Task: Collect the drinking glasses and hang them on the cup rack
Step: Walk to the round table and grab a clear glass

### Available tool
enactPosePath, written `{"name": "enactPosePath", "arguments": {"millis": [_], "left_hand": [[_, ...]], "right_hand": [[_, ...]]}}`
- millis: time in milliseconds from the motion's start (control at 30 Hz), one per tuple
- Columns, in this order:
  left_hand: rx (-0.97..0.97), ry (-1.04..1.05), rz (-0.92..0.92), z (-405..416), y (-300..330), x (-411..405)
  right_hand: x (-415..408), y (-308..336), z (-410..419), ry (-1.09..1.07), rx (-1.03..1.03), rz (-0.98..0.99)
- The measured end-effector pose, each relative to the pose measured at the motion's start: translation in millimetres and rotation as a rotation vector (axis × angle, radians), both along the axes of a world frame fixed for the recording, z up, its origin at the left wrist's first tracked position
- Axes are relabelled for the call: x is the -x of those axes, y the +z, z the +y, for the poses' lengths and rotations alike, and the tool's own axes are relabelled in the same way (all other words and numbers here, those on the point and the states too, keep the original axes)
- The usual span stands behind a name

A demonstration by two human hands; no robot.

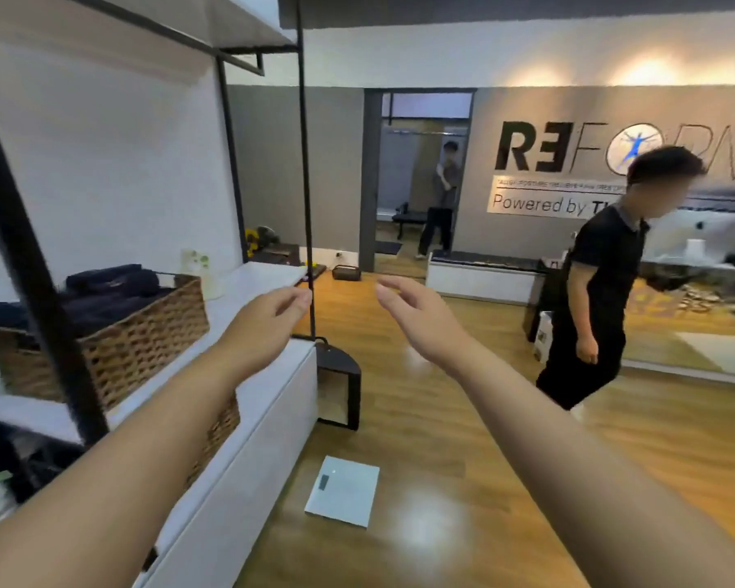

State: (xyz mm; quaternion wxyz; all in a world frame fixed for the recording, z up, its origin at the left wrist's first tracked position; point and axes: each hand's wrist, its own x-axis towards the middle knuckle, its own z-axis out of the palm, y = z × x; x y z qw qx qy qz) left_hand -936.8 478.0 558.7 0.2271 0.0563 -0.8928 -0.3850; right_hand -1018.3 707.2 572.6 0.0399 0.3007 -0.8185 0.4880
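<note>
Room: open interior with a glossy wood plank floor [463, 418], grey back wall carrying a large sign [569, 163] that reads in part "RE" and "Powered by", warm wall lights above it. A doorway [421, 176] in the back wall opens to a second space where a person [440, 201] stands.

Left side: black metal shelving frame [304, 163] with white shelf boards, standing on a long white cabinet [247, 439]. On its top sits a woven wicker basket [145, 337] holding dark folded cloth [107, 290]. A second wicker basket sits lower, partly hidden behind the left forearm.

Floor items: flat pale square panel [343, 491] lying near the cabinet base; black open-fronted box [338, 388] just beside the cabinet's far end; small dark case [346, 272] further back.

Right side: second person in black clothing [603, 290], mid-stride, blurred. Behind, a low white bench [484, 278] and a counter with small items too blurred to identify.

Hands: left hand [268, 324] extended forward, fingers loosely curled, holding nothing. Right hand [421, 320] extended forward, fingers spread and slightly bent, holding nothing. The two hands are apart.

Task items: drinking glasses and cup rack cannot be made out anywhere in this view; their location cannot be told.
</note>
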Motion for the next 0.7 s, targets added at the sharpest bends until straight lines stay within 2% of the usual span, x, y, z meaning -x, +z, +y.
{"name": "enactPosePath", "arguments": {"millis": [367, 700], "left_hand": [[-0.026, -0.376, -0.126, 179, -38, 168], [-0.001, -0.707, -0.159, 292, -73, 332]], "right_hand": [[85, -52, 189, -0.312, 0.002, -0.133], [169, -86, 296, -0.682, 0.012, -0.224]]}}
